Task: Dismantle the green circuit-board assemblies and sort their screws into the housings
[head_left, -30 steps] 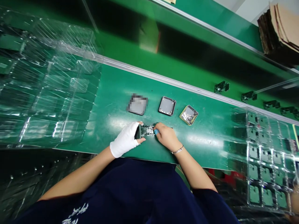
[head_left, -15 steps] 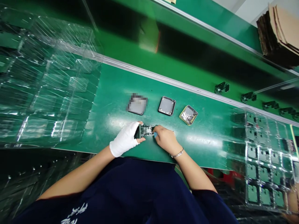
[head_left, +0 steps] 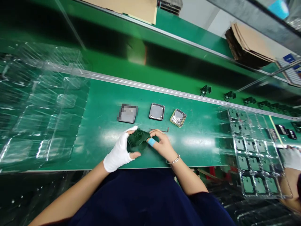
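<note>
My left hand point(head_left: 119, 150), in a white glove with bare fingertips, is closed around the left side of a dark green bracket-like part point(head_left: 138, 139). My right hand point(head_left: 162, 144), with a blue wrap on one finger and a bracelet at the wrist, pinches the right end of the same part. The part is held just above the green bench, and its details are blurred. Behind my right fingers an L-shaped hex key point(head_left: 167, 129) lies on the bench top.
Beyond my hands sit a partly blurred square tray point(head_left: 128, 117), a tray of small screws point(head_left: 156, 111) and a yellow-rimmed tray of shiny pieces point(head_left: 178, 118). Clear plastic trays point(head_left: 47, 103) are stacked left; a filled compartment tray point(head_left: 254, 146) stands right, near another person's gloved hand point(head_left: 291, 157).
The part has turned between my hands, now showing a broad dark green face. The hex key has come into sight behind my right hand. The whole view has shifted.
</note>
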Demonstrator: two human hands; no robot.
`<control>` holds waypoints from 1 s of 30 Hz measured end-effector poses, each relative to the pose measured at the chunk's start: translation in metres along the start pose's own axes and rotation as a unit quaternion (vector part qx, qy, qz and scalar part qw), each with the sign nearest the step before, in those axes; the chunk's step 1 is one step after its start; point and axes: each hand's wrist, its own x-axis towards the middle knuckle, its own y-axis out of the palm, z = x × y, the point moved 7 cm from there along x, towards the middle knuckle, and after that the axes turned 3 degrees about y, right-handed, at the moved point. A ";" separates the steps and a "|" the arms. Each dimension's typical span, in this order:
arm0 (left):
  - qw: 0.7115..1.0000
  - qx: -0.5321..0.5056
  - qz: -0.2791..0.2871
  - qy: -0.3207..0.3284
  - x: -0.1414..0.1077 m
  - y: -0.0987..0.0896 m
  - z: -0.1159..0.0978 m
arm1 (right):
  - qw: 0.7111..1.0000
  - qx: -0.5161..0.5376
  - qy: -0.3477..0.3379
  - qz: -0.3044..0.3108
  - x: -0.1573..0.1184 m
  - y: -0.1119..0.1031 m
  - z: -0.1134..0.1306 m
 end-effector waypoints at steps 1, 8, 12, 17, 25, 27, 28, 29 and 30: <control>1.000 0.012 0.002 0.008 0.001 0.000 -0.001 | 0.999 -0.035 -0.022 -0.004 -0.003 0.001 0.006; 0.993 0.090 0.070 0.039 0.009 0.014 -0.002 | 0.950 -0.236 -0.175 0.104 -0.021 0.013 0.025; 0.990 0.104 0.082 0.037 0.009 0.015 -0.004 | 0.959 -0.281 -0.025 -0.026 0.009 -0.064 -0.019; 0.987 0.118 0.090 0.064 0.008 0.018 -0.010 | 0.862 -0.458 0.206 -0.069 0.038 -0.139 -0.081; 0.987 0.118 0.096 0.050 0.008 0.020 -0.012 | 0.860 -0.477 0.177 -0.030 0.050 -0.132 -0.091; 0.987 0.119 0.099 0.045 0.008 0.020 -0.011 | 0.864 -0.474 0.169 -0.022 0.050 -0.132 -0.092; 0.987 0.119 0.101 0.044 0.008 0.021 -0.010 | 0.866 -0.472 0.164 -0.018 0.050 -0.131 -0.093; 0.987 0.118 0.103 0.043 0.008 0.022 -0.009 | 0.868 -0.470 0.159 -0.015 0.051 -0.130 -0.093; 0.987 0.116 0.106 0.042 0.008 0.023 -0.008 | 0.870 -0.469 0.154 -0.013 0.051 -0.130 -0.094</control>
